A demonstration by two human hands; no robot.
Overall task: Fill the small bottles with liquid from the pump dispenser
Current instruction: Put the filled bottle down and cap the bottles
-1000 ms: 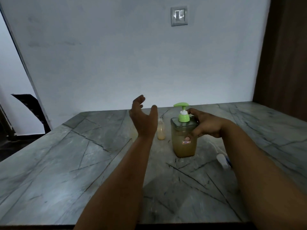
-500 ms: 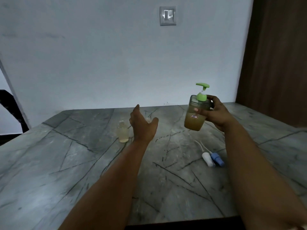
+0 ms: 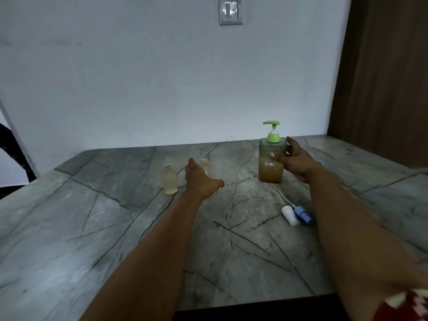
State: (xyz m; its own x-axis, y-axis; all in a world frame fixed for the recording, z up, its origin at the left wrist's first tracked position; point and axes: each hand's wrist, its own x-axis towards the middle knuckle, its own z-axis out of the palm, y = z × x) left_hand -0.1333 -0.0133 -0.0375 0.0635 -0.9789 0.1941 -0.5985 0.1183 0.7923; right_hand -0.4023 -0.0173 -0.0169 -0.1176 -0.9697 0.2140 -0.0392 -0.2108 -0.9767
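Head view gives us first the wide grey table (image 3: 97, 228), its marbled top crossed by dark veins, set against a pale wall (image 3: 139, 77) that carries a switch plate (image 3: 230, 10) high up, with a brown wooden panel (image 3: 382, 72) at the right edge. Both of our forearms reach out over the table. Next in size is the pump dispenser (image 3: 271, 165), a clear squarish container about two-thirds full of cloudy amber liquid, standing upright on the table toward the far right; it has a green pump head and a small red-bordered label on its front. Our right hand (image 3: 294, 163) grips the dispenser by its upper part, thumb across the front face and fingers curled round the far side. Our left hand (image 3: 200, 179) hovers above the table with its fingers lying loose and extended, holding nothing; it sits between the two small bottles. The nearer small bottle (image 3: 169, 179) stands upright just left of that hand, uncapped and holding pale liquid. The second small bottle (image 3: 205, 166) stands behind the left hand and is partly hidden by it. Near our right forearm two small pump caps lie on their sides, touching: a white cap (image 3: 289, 215) with a thin tube and a blue cap (image 3: 303, 214).
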